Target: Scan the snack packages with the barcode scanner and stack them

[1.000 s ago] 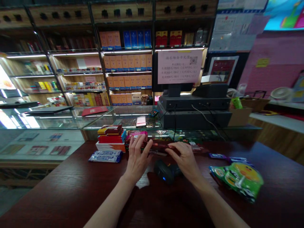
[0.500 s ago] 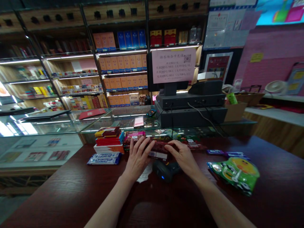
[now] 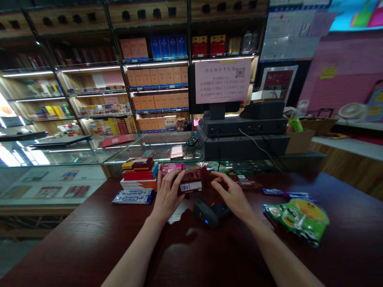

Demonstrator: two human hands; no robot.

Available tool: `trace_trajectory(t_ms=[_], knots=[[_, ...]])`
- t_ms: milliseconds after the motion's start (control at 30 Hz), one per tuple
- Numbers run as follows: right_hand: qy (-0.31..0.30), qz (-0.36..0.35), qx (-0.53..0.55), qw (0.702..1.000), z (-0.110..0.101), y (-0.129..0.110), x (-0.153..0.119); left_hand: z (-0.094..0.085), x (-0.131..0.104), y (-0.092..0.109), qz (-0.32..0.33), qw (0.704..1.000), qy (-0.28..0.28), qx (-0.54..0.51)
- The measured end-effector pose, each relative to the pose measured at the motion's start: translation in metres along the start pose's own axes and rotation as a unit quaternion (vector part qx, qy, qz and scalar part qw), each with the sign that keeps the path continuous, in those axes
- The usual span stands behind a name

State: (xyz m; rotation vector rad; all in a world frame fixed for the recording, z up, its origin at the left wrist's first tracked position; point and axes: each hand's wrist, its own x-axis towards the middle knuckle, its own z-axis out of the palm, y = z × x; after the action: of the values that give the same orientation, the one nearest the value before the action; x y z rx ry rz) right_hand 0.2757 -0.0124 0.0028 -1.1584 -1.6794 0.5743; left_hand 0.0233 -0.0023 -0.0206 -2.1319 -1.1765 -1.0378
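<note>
A dark red snack packet (image 3: 194, 181) with a white barcode panel is tilted up behind the barcode scanner. My left hand (image 3: 168, 195) grips its left end, thumb at the lower edge and fingers over the front. My right hand (image 3: 231, 195) is just right of the packet, apart from it, with thumb and fingers curved and nothing between them. The black barcode scanner (image 3: 206, 213), its blue light on, lies on the table between my hands. Behind my left fingers is a pink packet (image 3: 172, 167). Another dark packet (image 3: 247, 181) lies beyond my right hand.
At left stand stacked red and yellow packets (image 3: 139, 169), with blue-and-white bars (image 3: 133, 196) before them. A green cartoon bag (image 3: 299, 219) and small blue packets (image 3: 272, 191) lie at right. Behind are a glass counter (image 3: 152, 141) and a till with a paper sign (image 3: 223, 81).
My right fingers have come off the dark red packet. The packet has shifted left and tilted up in my left hand, so its barcode panel shows more fully.
</note>
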Motion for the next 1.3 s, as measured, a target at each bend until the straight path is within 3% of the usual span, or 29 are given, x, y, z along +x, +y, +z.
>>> trace_trajectory(t_ms=[67,233,333,500,800,1067,1300], knots=[[-0.052,0.010,0.000,0.999,-0.007,0.004,-0.001,-0.001,-0.001,-0.004,-0.012,1.000,-0.008,0.001],[-0.267,0.046,-0.009,0.962,-0.031,0.011,-0.008,-0.004,-0.004,-0.016,-0.027,1.000,-0.015,0.006],[-0.335,0.039,-0.081,0.938,-0.036,0.017,-0.012,-0.007,-0.006,-0.023,-0.031,0.999,-0.020,0.008],[-0.332,-0.009,-0.180,0.926,-0.025,0.026,-0.015,-0.015,-0.006,-0.032,-0.050,0.999,-0.021,0.006],[-0.317,-0.029,-0.172,0.932,-0.018,0.039,-0.016,-0.009,-0.013,-0.038,-0.050,0.998,-0.010,0.021],[-0.286,-0.063,-0.155,0.943,-0.016,0.014,-0.016,-0.003,-0.018,-0.038,-0.038,0.999,-0.017,0.030],[-0.266,-0.075,-0.115,0.954,-0.010,0.003,-0.022,-0.002,-0.020,-0.037,-0.038,0.999,0.012,0.037]])
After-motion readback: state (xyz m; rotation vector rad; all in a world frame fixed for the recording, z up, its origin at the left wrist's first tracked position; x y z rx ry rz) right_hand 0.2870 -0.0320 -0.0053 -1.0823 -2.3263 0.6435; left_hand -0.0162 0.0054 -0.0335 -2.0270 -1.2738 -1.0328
